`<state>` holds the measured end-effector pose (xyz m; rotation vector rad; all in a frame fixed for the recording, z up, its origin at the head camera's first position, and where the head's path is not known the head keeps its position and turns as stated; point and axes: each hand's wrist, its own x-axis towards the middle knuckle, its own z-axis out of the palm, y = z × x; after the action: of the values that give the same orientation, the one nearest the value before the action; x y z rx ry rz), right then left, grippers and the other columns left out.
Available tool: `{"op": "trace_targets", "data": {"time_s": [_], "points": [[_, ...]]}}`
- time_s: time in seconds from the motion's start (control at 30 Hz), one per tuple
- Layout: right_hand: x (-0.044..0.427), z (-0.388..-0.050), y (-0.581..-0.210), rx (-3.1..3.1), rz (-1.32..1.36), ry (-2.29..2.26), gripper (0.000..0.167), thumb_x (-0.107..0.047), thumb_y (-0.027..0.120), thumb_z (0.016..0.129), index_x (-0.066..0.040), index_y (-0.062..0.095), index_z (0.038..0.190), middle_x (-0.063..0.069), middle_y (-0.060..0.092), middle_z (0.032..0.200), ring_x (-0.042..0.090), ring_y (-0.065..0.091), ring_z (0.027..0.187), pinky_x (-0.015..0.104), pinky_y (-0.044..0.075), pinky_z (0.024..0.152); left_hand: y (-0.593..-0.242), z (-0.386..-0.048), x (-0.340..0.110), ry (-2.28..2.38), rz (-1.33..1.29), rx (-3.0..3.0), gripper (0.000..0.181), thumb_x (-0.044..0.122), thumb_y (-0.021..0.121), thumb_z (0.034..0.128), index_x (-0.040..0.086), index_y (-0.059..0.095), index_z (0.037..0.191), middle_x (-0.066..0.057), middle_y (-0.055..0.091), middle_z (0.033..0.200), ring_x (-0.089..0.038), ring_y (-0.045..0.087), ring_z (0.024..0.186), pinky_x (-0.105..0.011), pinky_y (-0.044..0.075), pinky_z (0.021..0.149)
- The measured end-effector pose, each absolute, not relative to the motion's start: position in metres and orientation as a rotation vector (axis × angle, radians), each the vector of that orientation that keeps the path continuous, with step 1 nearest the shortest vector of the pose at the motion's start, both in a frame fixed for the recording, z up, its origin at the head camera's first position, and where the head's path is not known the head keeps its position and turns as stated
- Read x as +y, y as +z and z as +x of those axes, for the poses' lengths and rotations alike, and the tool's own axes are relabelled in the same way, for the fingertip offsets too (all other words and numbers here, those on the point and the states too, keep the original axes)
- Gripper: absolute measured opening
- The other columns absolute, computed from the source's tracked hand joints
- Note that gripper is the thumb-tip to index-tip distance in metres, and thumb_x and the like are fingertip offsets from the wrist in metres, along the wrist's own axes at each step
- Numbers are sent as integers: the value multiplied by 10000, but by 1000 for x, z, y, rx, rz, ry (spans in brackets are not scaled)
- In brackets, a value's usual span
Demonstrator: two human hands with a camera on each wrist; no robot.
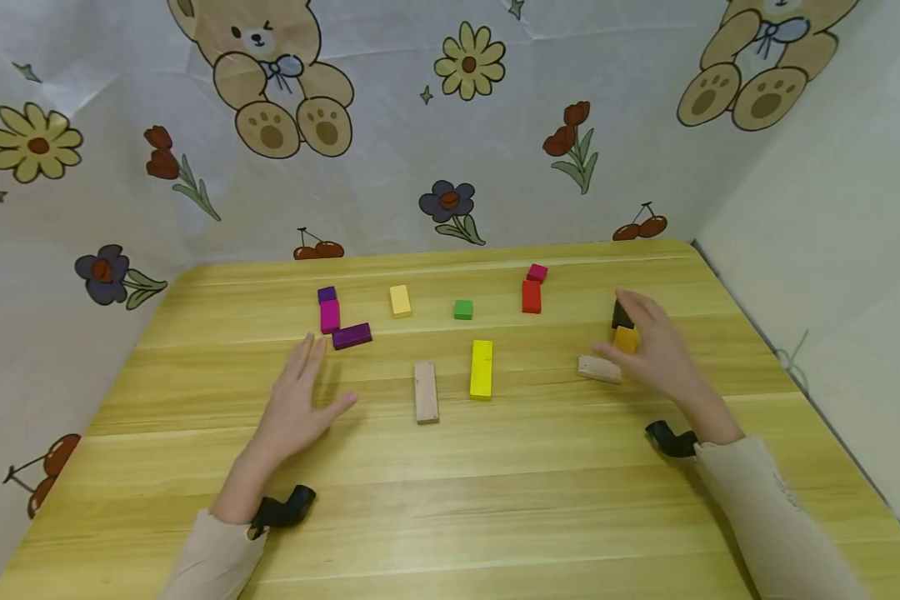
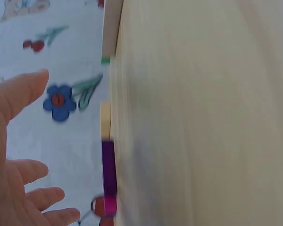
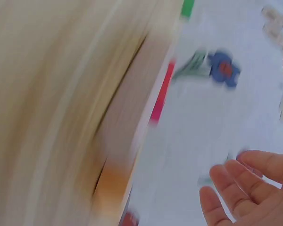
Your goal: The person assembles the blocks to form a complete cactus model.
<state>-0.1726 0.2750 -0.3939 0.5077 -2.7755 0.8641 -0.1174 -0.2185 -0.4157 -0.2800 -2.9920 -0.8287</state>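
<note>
My left hand (image 1: 291, 410) hovers over the left half of the table with thumb and fingers spread, holding nothing. Just beyond its fingertips lie a dark purple block (image 1: 352, 336), a magenta block (image 1: 330, 317) and a small violet block (image 1: 327, 294). On the right, my other hand (image 1: 667, 358) is beside an orange block (image 1: 626, 339) and a black block (image 1: 622, 315), partly hiding both. A plain wooden block (image 1: 598, 369) lies below its thumb. In the right wrist view, those fingers (image 3: 240, 188) are apart from the blurred orange block (image 3: 114, 190).
Mid-table are another plain wooden block (image 1: 426, 392) and a bright yellow block (image 1: 482, 369). Farther back lie a pale yellow block (image 1: 401, 301), a green block (image 1: 462, 310), a red block (image 1: 531, 297) and a crimson block (image 1: 537, 272). A patterned cloth (image 1: 390, 167) hangs behind the table.
</note>
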Motion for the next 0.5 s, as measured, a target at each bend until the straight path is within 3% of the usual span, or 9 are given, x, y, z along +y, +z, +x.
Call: {"op": "trace_targets", "data": {"time_s": [0.2, 0.4, 0.5], "points": [[218, -179, -399, -2910, 639, 1063, 907, -386, 777, 822, -37, 309, 1515, 197, 360, 1488, 381, 435, 1272, 584, 414, 1023, -421, -128, -175, -1186, -435, -2913, 1015, 425, 785, 797, 106, 208, 1569, -154, 171, 1629, -415, 155, 1487, -696, 194, 1119], [173, -185, -413, -3064, 835, 1199, 1059, -459, 824, 745, -31, 254, 1530, 166, 319, 1489, 317, 399, 1308, 544, 364, 1103, -430, -140, -151, -1589, -489, -2838, 965, 269, 852, 747, 44, 322, 1521, -153, 309, 1559, -363, 347, 1403, -560, 313, 1136], [162, -187, -418, -3084, 890, 1214, 1072, -436, 840, 729, -7, 258, 1520, 174, 335, 1453, 294, 399, 1284, 520, 366, 1103, -434, -142, -147, -1640, -526, -2858, 980, 244, 871, 721, 13, 335, 1509, -167, 311, 1544, -365, 355, 1388, -537, 319, 1140]]}}
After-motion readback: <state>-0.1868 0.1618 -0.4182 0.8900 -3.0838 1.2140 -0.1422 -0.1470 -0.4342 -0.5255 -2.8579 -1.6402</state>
